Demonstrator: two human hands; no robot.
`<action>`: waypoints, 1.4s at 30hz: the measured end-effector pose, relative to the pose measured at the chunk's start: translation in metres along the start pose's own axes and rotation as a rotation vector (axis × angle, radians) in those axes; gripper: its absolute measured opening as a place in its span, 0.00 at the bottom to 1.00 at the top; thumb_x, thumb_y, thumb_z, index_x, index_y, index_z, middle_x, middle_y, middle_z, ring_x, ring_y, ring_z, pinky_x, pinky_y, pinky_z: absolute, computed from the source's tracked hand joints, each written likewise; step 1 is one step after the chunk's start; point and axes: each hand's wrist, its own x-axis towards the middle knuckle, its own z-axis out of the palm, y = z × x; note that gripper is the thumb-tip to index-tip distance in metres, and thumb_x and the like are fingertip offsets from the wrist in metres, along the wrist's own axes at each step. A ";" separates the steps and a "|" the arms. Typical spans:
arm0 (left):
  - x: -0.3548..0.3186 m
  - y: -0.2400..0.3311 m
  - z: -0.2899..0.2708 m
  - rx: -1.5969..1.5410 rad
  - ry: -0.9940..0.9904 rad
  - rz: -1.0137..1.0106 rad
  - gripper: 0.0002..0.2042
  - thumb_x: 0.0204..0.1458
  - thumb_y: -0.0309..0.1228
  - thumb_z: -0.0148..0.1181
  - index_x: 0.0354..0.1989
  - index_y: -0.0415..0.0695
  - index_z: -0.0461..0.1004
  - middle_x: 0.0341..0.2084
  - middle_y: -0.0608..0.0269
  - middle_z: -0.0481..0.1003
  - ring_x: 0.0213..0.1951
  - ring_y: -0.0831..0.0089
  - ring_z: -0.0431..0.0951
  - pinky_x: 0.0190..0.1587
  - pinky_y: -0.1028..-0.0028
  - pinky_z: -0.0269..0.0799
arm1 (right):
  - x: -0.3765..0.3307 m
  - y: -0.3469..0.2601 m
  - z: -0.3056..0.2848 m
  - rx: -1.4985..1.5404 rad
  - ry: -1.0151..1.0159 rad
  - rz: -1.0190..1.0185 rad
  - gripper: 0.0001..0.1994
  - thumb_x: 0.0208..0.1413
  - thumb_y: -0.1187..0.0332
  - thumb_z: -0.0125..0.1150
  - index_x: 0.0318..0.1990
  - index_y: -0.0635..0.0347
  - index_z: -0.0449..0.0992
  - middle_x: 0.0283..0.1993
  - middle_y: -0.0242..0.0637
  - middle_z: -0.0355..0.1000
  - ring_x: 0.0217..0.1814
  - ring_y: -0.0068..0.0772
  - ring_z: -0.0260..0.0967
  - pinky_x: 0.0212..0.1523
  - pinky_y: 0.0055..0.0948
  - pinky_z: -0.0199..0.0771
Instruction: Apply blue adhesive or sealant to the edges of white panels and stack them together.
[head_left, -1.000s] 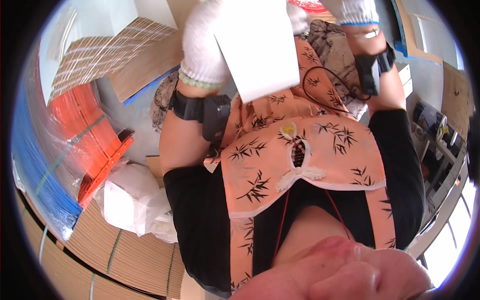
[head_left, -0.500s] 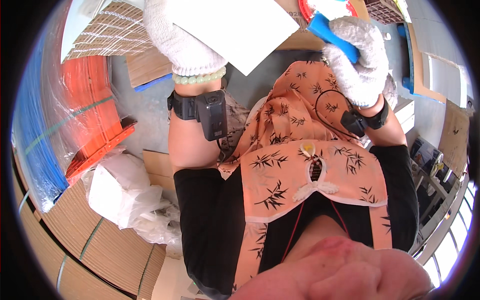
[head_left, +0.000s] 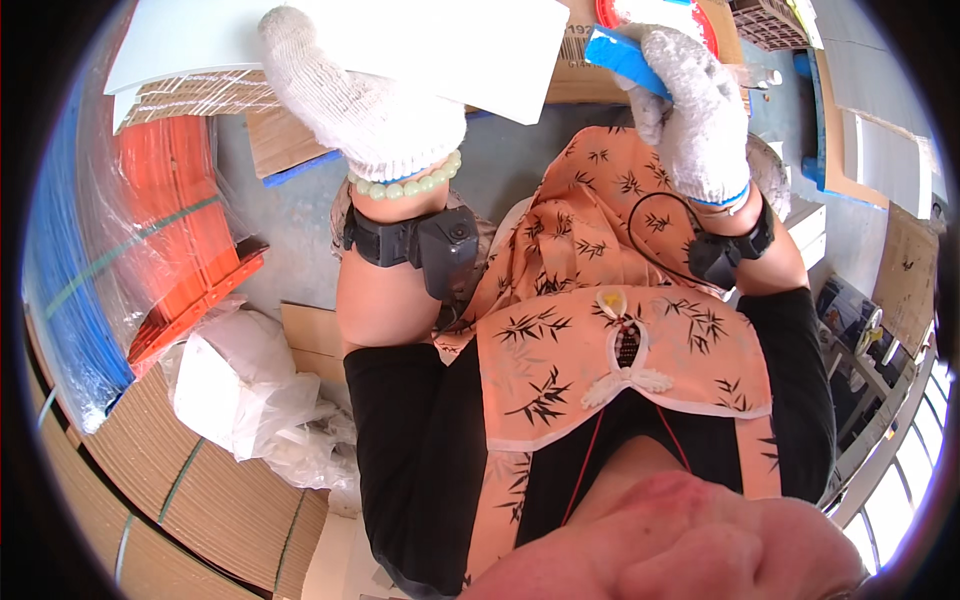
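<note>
A white knitted glove covers my left hand (head_left: 350,110), which grips a flat white board (head_left: 490,60) by its near left side; the fingers are partly hidden at the board. My right hand (head_left: 697,115), also gloved, is closed round a flat blue piece (head_left: 625,62), perhaps a scraper or sponge. White smears show on that piece's edge. Just beyond the right hand, at the top edge, sits a round red-rimmed tub (head_left: 712,30) with white contents.
A stack of white-faced boards with corrugated edges (head_left: 200,97) stands at the upper left. Below it are orange panels (head_left: 180,200) and blue plastic-wrapped panels (head_left: 80,270). Crumpled clear plastic (head_left: 250,390) and strapped cardboard (head_left: 180,470) lie lower left. A printed cardboard box (head_left: 590,90) supports the tub.
My left hand has shifted left with the white board, which has turned and now overlaps the board stack. My right hand has moved slightly left with the blue piece still held.
</note>
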 end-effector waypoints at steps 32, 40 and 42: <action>-0.006 -0.017 0.005 0.184 0.002 0.013 0.44 0.59 0.54 0.57 0.69 0.26 0.49 0.65 0.35 0.60 0.68 0.48 0.61 0.74 0.51 0.47 | 0.005 -0.004 0.001 -0.224 0.095 -0.287 0.08 0.62 0.71 0.58 0.43 0.64 0.81 0.37 0.37 0.77 0.39 0.29 0.72 0.43 0.30 0.71; -0.003 -0.016 0.002 0.224 -0.334 0.024 0.43 0.59 0.53 0.57 0.69 0.27 0.50 0.64 0.39 0.64 0.66 0.49 0.63 0.73 0.52 0.51 | 0.001 -0.023 0.001 -0.453 0.056 -0.376 0.08 0.57 0.71 0.62 0.42 0.61 0.81 0.39 0.42 0.77 0.41 0.37 0.75 0.43 0.32 0.73; -0.004 -0.021 0.026 0.397 0.117 0.054 0.44 0.59 0.54 0.56 0.70 0.28 0.49 0.66 0.39 0.61 0.68 0.50 0.61 0.73 0.52 0.51 | 0.007 -0.022 -0.002 -0.611 0.012 -0.298 0.08 0.56 0.71 0.64 0.42 0.61 0.82 0.39 0.42 0.76 0.41 0.40 0.75 0.43 0.33 0.73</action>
